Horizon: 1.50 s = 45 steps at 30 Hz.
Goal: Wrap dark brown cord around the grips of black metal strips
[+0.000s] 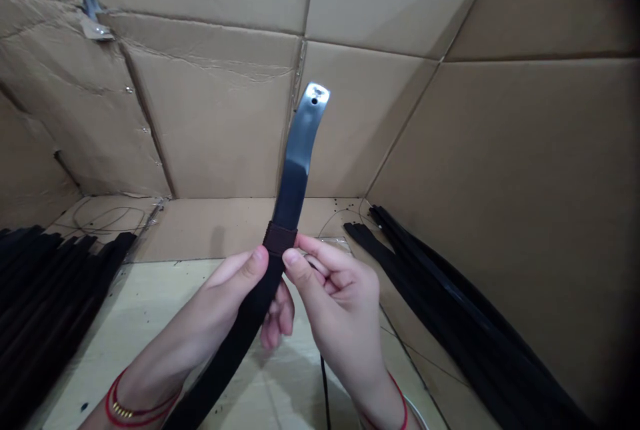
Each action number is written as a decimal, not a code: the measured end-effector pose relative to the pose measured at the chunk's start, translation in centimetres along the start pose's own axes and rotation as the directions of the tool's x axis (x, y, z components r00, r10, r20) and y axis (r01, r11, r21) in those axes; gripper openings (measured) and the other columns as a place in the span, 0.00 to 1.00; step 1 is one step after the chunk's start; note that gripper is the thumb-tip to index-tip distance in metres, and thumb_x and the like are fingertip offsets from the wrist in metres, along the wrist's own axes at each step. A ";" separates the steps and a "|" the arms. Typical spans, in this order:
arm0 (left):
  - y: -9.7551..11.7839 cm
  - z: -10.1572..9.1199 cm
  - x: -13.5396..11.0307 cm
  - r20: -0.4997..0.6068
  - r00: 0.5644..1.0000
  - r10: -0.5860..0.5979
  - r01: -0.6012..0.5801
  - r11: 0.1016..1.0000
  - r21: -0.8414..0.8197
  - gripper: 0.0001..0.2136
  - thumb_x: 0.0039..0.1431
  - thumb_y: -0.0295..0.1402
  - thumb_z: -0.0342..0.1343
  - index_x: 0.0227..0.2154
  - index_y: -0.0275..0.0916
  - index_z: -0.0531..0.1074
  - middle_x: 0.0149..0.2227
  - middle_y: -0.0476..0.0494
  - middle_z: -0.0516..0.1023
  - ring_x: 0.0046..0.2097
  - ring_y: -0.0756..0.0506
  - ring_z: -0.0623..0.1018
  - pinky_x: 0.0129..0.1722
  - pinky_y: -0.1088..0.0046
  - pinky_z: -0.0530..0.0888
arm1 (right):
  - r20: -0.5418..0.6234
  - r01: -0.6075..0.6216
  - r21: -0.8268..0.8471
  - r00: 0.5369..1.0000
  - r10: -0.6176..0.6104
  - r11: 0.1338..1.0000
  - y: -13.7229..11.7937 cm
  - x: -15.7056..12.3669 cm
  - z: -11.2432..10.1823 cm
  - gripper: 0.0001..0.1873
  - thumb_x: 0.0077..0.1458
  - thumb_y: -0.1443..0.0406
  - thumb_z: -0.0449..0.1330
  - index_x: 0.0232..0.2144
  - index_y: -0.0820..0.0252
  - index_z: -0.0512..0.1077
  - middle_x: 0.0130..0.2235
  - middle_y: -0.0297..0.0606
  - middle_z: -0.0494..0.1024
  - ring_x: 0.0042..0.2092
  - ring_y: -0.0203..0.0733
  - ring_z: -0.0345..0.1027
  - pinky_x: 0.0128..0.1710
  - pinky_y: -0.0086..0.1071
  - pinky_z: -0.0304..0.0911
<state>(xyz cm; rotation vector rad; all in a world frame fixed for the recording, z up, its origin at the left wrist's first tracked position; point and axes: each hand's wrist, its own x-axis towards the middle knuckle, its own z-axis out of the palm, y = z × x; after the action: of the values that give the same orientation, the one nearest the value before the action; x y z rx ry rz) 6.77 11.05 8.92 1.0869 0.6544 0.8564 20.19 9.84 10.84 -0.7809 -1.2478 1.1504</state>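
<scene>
A curved, shiny metal strip [299,142] with a small hole near its rounded top end rises from a long black fabric sleeve [235,347]. Around the junction sits a short dark brown fabric band [280,238]. My left hand [235,283] grips the sleeve just below the band, thumb on its front and fingers curled behind. With thumb and forefinger, my right hand [345,297] pinches the band's lower right edge. The sleeve's lower part runs past my left wrist and out of the bottom of the view.
Cardboard panels [220,110] form a wall behind and at the right. Several black fabric strips [60,290] lie at the left, and more black strips [440,317] lie along the right. A pale board [145,310] covers the work surface. Thin dark threads [107,217] lie at the back.
</scene>
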 end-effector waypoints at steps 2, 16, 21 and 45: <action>-0.1 -0.2 0.1 0.010 0.999 0.038 -0.038 0.999 0.012 0.22 0.66 0.49 0.44 0.31 0.34 0.69 0.25 0.47 0.70 0.26 0.53 0.69 0.28 0.78 0.67 | -0.046 -0.026 0.016 0.999 0.027 1.000 0.0 0.0 0.1 0.06 0.59 0.66 0.60 0.38 0.62 0.73 0.15 0.27 0.72 0.16 0.37 0.70 0.15 0.25 0.68; -0.2 0.1 0.7 0.056 0.998 -0.036 0.048 0.972 -0.229 0.19 0.61 0.49 0.50 0.30 0.34 0.65 0.21 0.55 0.55 0.21 0.57 0.52 0.21 0.80 0.49 | -0.120 0.108 -0.152 0.985 -0.126 0.983 0.1 0.3 0.0 0.06 0.54 0.69 0.64 0.34 0.56 0.80 0.21 0.30 0.75 0.23 0.29 0.69 0.22 0.18 0.67; 0.0 0.4 0.4 0.022 1.000 0.005 -0.001 0.984 -0.177 0.20 0.64 0.47 0.44 0.29 0.34 0.66 0.19 0.52 0.61 0.20 0.57 0.58 0.20 0.82 0.56 | -0.135 0.086 -0.140 0.985 -0.105 0.986 0.0 0.4 0.0 0.03 0.54 0.67 0.64 0.32 0.57 0.79 0.20 0.30 0.73 0.20 0.29 0.65 0.19 0.21 0.63; 0.2 1.7 -0.5 -0.211 0.943 0.256 -0.106 0.835 0.540 0.10 0.67 0.41 0.48 0.45 0.43 0.67 0.35 0.50 0.70 0.36 0.52 0.69 0.36 0.79 0.67 | -0.074 -0.074 -0.081 0.995 0.068 0.994 0.5 0.4 -0.1 0.17 0.53 0.57 0.66 0.44 0.58 0.80 0.18 0.26 0.50 0.20 0.29 0.39 0.17 0.26 0.43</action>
<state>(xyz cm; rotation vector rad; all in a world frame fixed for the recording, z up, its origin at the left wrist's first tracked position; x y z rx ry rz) 7.83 9.82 9.71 1.5572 1.0737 1.0386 20.16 10.37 10.45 -0.9273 -1.2231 1.1238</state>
